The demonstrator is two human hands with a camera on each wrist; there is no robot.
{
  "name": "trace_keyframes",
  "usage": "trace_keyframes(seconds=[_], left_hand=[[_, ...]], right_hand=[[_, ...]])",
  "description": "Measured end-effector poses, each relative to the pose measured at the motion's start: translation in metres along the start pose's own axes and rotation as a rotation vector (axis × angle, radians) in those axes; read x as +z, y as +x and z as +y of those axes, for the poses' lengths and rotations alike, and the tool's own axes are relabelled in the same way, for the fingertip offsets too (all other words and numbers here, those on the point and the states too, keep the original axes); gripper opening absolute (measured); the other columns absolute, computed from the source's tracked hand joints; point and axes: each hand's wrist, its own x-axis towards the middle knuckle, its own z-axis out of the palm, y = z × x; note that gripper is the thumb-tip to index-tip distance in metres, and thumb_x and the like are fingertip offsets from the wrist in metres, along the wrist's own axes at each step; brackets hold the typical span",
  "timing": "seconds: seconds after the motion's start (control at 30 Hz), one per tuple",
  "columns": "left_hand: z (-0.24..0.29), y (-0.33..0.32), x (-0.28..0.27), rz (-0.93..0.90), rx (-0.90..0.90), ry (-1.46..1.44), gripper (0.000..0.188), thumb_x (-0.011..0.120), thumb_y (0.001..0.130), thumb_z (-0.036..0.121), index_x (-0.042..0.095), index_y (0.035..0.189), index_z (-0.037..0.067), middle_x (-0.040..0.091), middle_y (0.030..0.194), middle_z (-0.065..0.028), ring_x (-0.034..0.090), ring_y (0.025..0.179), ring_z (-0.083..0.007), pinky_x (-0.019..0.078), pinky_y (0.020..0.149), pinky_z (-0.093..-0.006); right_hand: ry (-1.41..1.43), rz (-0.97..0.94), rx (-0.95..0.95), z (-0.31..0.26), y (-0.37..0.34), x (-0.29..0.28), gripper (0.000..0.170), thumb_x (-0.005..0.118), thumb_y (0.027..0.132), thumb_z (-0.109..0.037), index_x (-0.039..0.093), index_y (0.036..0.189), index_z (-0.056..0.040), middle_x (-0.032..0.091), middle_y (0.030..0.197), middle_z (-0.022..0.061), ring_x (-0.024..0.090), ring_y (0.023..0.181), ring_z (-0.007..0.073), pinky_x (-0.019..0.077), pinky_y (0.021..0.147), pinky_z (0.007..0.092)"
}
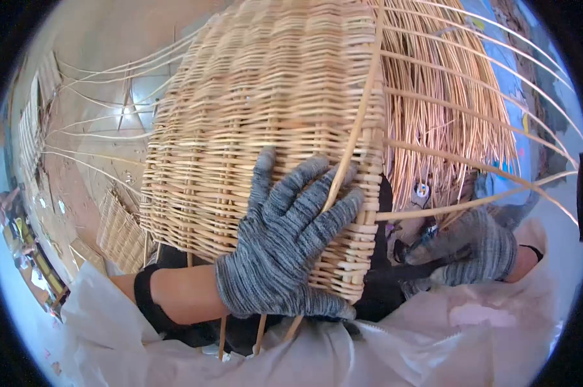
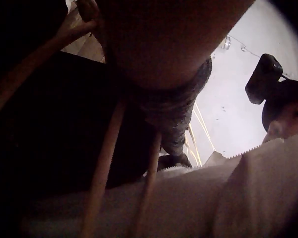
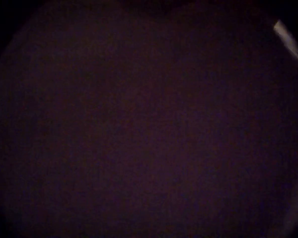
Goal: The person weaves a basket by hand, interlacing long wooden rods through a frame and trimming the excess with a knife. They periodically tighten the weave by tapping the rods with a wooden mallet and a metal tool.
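In the head view, a large woven wicker panel [image 1: 265,129] of pale rods lies tilted across the lap. My left hand [image 1: 288,238], in a grey striped knit glove, rests on its lower right part with fingers straight and spread. One loose rod [image 1: 356,129] slants down the panel's right side and reaches the fingers. Right of the panel, low over the lap, is my right hand [image 1: 478,248] in a matching glove, pointing left beside dark cloth. I cannot tell whether it holds anything. The left wrist view shows the forearm [image 2: 164,39] and two rods; the right wrist view is almost black.
Long rod ends [image 1: 478,116] stick out from the panel's right edge, others to the left. Behind them lies a thick bundle of rods [image 1: 446,84]. Smaller woven pieces [image 1: 120,232] lie on the floor at left. A pale plastic apron [image 1: 252,361] covers the lap.
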Motion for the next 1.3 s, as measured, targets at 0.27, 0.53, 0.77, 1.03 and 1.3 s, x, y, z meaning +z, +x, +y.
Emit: trace_keyframes(seconds=[0.27,0.53,0.77,1.03,1.3], left_hand=[[-0.001,0.002,0.004,0.048,-0.027,0.019,0.103,0.064,0.06,0.072,0.045,0.138,0.007,0.042,0.143,-0.0134,0.032,0.135,-0.0361,0.002,0.112,-0.0647],[-0.002,0.001,0.003,0.032,-0.031,0.0,0.11,0.07,0.052,0.069,0.043,0.14,0.008,0.041,0.143,-0.0132,0.031,0.137,-0.0356,0.0017,0.111,-0.0651],[-0.004,-0.004,0.003,0.012,-0.013,-0.024,0.106,0.07,0.056,0.066,0.042,0.14,0.008,0.039,0.145,-0.0139,0.029,0.138,-0.0358,0.0009,0.111,-0.0651],[-0.005,-0.003,0.006,0.065,-0.019,0.011,0.11,0.069,0.053,0.072,0.044,0.139,0.008,0.043,0.142,-0.0154,0.034,0.135,-0.0357,0.0025,0.112,-0.0641],[0.004,-0.017,0.009,0.165,0.078,0.107,0.11,0.068,0.054,0.078,0.045,0.138,0.012,0.046,0.139,-0.0148,0.038,0.132,-0.0369,0.0065,0.114,-0.0586]], right_hand=[[-0.033,0.1,-0.03,-0.006,-0.003,0.016,0.033,0.072,0.08,-0.029,0.072,0.111,-0.0181,0.063,0.092,0.0053,0.058,0.096,0.0256,0.0409,0.095,0.0402],[0.134,0.132,-0.017,0.011,-0.002,0.028,0.036,0.07,0.08,-0.034,0.071,0.113,-0.0196,0.064,0.084,0.0046,0.06,0.084,0.0242,0.0422,0.097,0.0399],[-0.073,0.293,-0.058,0.012,-0.01,0.055,0.033,0.071,0.079,-0.03,0.072,0.111,-0.0219,0.064,0.082,0.0011,0.057,0.084,0.0223,0.0428,0.089,0.039],[-0.113,0.176,0.071,-0.006,-0.011,0.042,0.035,0.072,0.081,-0.028,0.07,0.111,-0.0112,0.07,0.093,0.0096,0.065,0.084,0.0271,0.0497,0.083,0.0382],[1.548,-0.996,0.579,0.06,0.01,0.052,0.076,0.075,0.074,-0.009,0.037,0.139,0.0003,0.048,0.058,0.0051,0.047,0.049,0.0136,0.0379,0.039,0.0298]])
